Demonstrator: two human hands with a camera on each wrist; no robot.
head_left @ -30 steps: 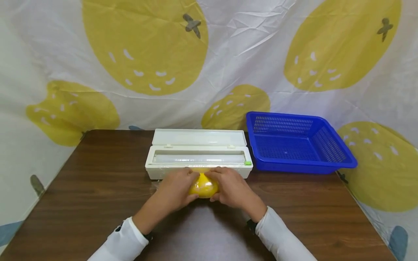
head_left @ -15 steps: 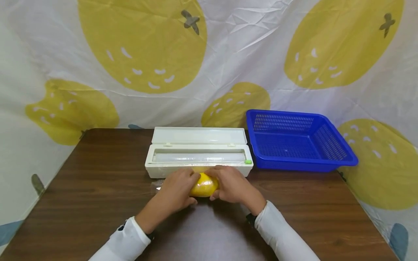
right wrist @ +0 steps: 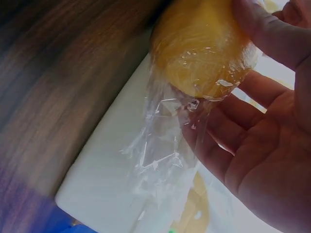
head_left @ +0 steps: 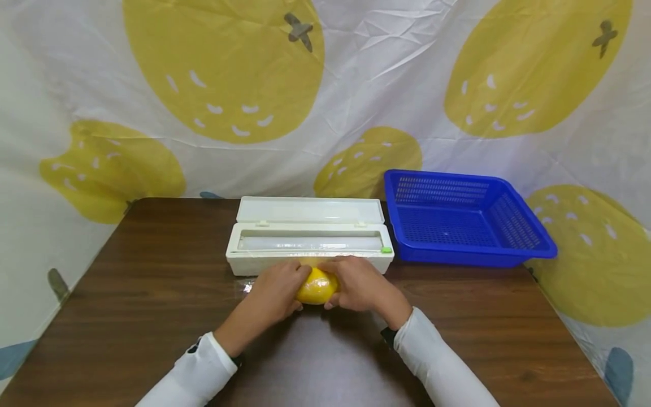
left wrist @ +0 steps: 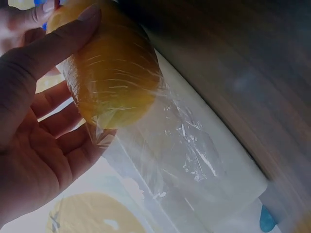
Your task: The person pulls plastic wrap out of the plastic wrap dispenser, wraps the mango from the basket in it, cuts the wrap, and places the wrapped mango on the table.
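A round yellow fruit (head_left: 317,287) wrapped in clear cling film is held between both hands, just in front of the film dispenser (head_left: 249,264). My left hand (head_left: 277,289) grips its left side, thumb on the near face and fingers behind. On the other side my right hand (head_left: 359,285) holds it the same way. Loose cling film (left wrist: 187,145) hangs off the fruit's left end in the left wrist view. From the other end trails more crumpled film (right wrist: 163,141), touching the right fingers in the right wrist view. The hands partly cover the fruit in the head view.
Behind the hands, the dispenser's lid (head_left: 310,210) is flipped back, showing a film roll (head_left: 310,243) and a green slider (head_left: 386,250). A blue plastic basket (head_left: 442,226) stands to its right on the brown wooden table (head_left: 152,294). A fruit-print cloth (head_left: 224,68) hangs behind.
The hands have come slightly closer together on the fruit, which has shifted a little in their hold. Loose film shows more plainly left of the left hand. The dispenser and basket stay put.
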